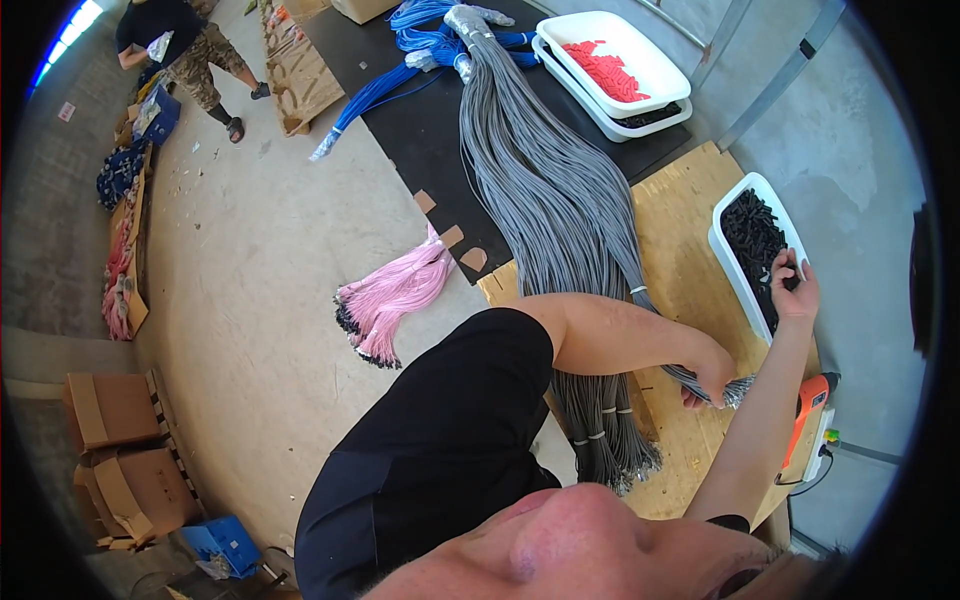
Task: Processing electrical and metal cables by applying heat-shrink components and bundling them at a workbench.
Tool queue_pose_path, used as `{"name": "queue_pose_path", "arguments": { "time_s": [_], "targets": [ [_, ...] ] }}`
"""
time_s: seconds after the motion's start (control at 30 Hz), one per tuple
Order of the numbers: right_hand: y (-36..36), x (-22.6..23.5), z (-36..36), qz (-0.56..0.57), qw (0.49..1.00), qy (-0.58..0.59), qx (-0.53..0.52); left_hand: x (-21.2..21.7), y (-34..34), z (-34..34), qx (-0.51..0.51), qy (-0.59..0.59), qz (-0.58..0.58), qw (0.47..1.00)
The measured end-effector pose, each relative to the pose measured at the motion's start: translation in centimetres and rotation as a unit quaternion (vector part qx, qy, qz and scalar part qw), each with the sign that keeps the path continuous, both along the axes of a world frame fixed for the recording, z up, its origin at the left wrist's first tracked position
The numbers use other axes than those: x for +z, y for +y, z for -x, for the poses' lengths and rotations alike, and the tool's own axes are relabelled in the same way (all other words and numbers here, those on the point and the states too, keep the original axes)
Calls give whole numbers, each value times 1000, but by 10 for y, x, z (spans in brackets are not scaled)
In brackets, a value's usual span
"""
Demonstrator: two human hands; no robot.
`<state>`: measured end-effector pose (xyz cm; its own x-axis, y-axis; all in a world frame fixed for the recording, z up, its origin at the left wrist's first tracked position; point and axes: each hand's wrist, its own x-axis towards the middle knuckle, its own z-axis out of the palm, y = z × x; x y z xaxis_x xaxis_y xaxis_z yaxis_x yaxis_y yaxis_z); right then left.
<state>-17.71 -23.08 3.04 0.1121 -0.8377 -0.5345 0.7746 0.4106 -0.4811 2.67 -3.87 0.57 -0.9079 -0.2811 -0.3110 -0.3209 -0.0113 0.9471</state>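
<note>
A long bundle of grey cables [540, 160] runs over the table and hangs down its near side. My left hand [712, 375] is closed around a split-off strand of it, just behind the silvery stripped ends [738, 391]. At the right, my right hand [798, 297] reaches into a white tub [722, 250] full of short black tube pieces [752, 228]. Its fingers are curled among the pieces and seem to pinch one or more; the exact number is hidden. Below that arm lies an orange-red heat gun [808, 405].
Stacked white tubs [668, 90] with red pieces [605, 70] stand at the far right. Blue cables [425, 40] lie on the black mat [350, 45]. Pink cables [405, 290] hang off the left edge. A power strip [822, 440] sits near the wall. Another person [190, 50] stands far left.
</note>
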Motion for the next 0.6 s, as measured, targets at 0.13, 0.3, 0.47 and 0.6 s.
{"name": "queue_pose_path", "arguments": {
  "time_s": [0.13, 0.3, 0.47, 0.6],
  "targets": [
    [0, -6, 21, 108, 991, -78, -2, 2, 3, 3, -4, 8, -2, 1000],
    [-8, -16, 23, 76, 997, -5, 3, 6, 8, 7, -12, 1, 6, 1000],
    [48, 29, 7, 189, 974, -88, 85, -5, 9, 7, -1, 24, -4, 1000],
    [157, 75, 28, 293, 950, -93, 58, -3, -1, 9, -27, 28, 152, 988]
  ]
}}
